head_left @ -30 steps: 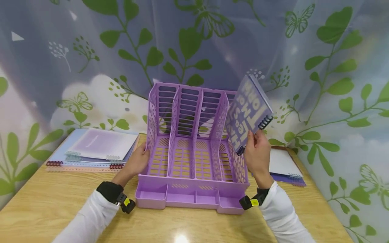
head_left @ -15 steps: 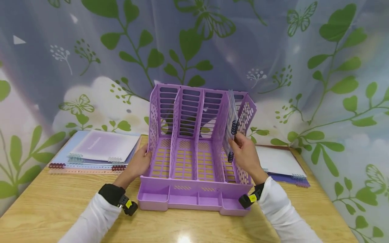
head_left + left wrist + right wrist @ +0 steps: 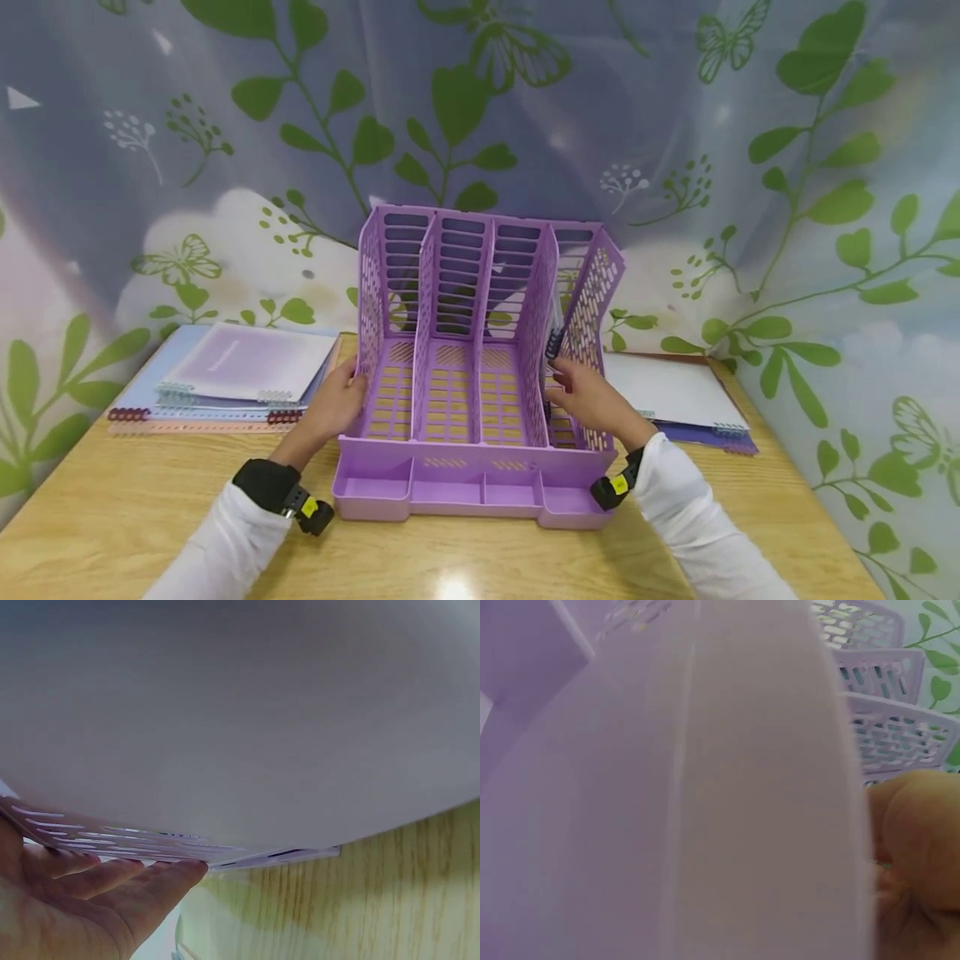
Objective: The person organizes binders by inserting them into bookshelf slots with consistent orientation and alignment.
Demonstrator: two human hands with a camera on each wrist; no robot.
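Observation:
A purple desk file organizer (image 3: 474, 479) stands mid-table, with several upright slots behind a row of small front trays. My right hand (image 3: 592, 400) reaches into the rightmost slot and holds a spiral notebook (image 3: 554, 342) by its coil-bound edge. The notebook stands on edge against that slot's left divider, mostly hidden by divider and hand. In the right wrist view, the organizer's front fills the near side and the right hand (image 3: 922, 855) shows partly behind it. My left hand (image 3: 337, 404) rests at the organizer's left wall, its fingers (image 3: 154, 892) nearly straight along the slotted side.
Left of the organizer lies a stack of spiral notebooks, a purple-and-white notebook (image 3: 236, 362) on top of a light blue notebook (image 3: 135, 387). At right lies another stack topped by a white notebook (image 3: 678, 387). A leaf-patterned curtain (image 3: 480, 100) hangs close behind the table.
My right hand has brought the notebook left from beside the organizer, turned it upright and lowered it into the rightmost slot. My left hand stays at the left wall.

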